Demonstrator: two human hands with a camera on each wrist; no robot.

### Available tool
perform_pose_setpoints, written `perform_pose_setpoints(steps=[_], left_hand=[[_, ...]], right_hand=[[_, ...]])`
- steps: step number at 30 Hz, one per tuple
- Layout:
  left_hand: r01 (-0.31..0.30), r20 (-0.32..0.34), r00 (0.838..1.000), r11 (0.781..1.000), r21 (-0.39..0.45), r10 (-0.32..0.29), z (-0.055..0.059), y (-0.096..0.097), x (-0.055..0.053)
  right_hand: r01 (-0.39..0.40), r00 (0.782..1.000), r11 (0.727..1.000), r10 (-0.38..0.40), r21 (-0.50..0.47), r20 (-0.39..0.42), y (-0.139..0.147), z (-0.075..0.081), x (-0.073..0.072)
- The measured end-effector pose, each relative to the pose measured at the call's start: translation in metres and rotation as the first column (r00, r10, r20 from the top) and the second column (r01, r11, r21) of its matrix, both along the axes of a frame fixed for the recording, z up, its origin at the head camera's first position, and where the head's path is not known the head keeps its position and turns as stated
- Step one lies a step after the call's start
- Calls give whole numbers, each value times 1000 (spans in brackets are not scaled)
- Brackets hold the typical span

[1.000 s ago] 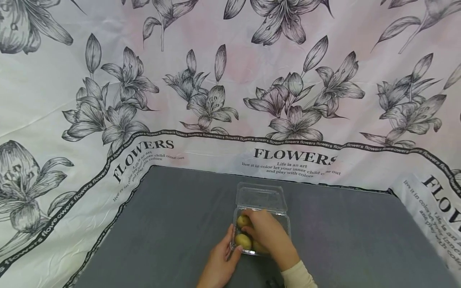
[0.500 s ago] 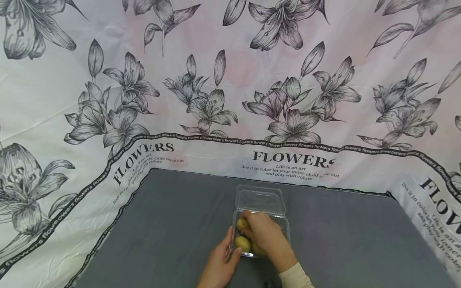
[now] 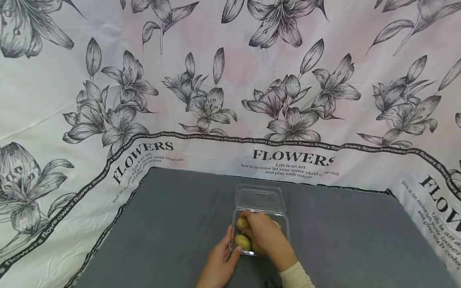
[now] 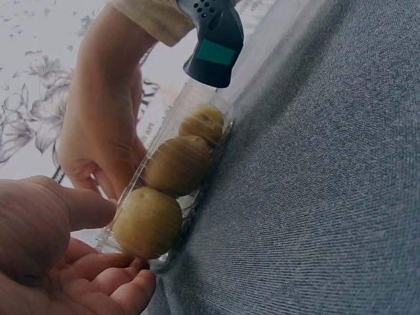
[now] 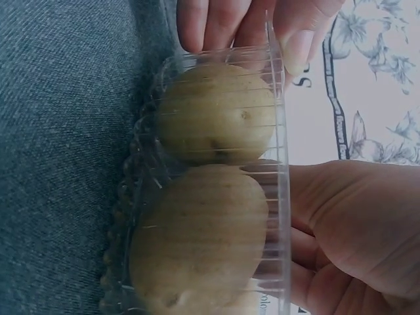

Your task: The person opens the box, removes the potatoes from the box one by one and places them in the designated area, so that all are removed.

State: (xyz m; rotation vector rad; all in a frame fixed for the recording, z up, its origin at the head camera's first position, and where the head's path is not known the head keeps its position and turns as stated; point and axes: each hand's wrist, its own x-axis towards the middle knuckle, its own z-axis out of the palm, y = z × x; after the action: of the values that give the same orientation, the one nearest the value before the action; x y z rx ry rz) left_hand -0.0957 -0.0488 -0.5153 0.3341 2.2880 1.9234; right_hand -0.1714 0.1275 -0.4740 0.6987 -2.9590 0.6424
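A clear plastic clamshell container (image 3: 288,230) lies with its lid (image 3: 259,199) folded back, away from the person. Several yellow-brown potatoes sit inside, among them a near-left potato (image 3: 242,242), which also shows through the wall in the left wrist view as a round potato (image 4: 148,222). My left hand (image 3: 220,260) grips the container's near-left corner, thumb at the rim and fingers along the outer side. My right hand (image 3: 267,236) reaches down into the container, its thumb and fingers around the far-left potato (image 3: 242,223). That hand hides part of the contents.
The container rests on a grey cloth-covered table (image 3: 173,224). A white curtain (image 3: 237,100) printed with lilies and lettering hangs around it. A small dark object (image 3: 270,283) shows at the bottom edge. A dark device (image 4: 215,49) is worn on the right wrist.
The head view has shifted slightly. Both hands stay almost where they were, the left at the container's corner and the right inside it.
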Motion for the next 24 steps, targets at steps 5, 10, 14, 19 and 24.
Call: perform_pose_setpoints(steps=[5,10,14,19,24], left_hand=[[-1,0,1000,1000,0,1,2,0,-1],[-8,-15,1000,1000,-6,8,0,0,1],[-19,-28,999,1000,-8,19,-2,0,3],[-21,-13,1000,1000,-2,21,-1,2,3],[-27,3,1000,1000,8,27,0,2,2]], right_hand=[[-10,1000,1000,10,-11,5,2,0,0],[-25,1000,999,26,-35,12,6,-3,1],[-33,999,998,35,-57,29,8,-2,0],[-51,997,995,54,-82,46,11,0,0],[-62,998,992,61,-107,-13,15,5,0]])
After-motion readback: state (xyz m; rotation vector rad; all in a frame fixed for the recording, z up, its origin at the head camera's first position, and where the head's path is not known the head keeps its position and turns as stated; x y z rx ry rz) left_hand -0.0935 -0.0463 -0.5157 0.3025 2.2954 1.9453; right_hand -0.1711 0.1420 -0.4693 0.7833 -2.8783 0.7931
